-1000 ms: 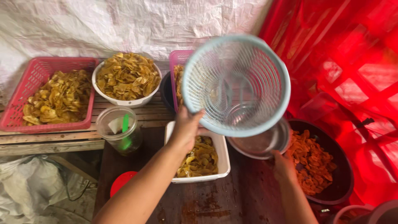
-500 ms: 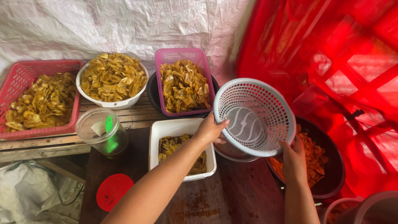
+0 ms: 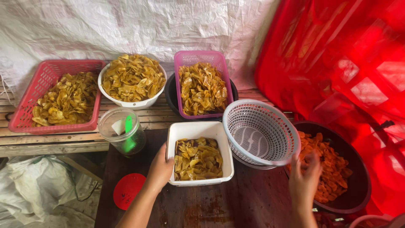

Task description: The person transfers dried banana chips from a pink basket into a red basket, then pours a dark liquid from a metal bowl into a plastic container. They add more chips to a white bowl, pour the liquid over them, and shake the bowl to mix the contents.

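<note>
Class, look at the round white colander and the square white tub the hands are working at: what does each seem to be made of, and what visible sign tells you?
Round white colander: probably thin moulded plastic, judging by its even slotted mesh and smooth rim. Square white tub, touched by the left hand: likely matte plastic, possibly melamine, with thick rounded walls and no shine.

Single head cam, looks steeply down, close over dark table (image 3: 253,202) w/ trays.
</note>
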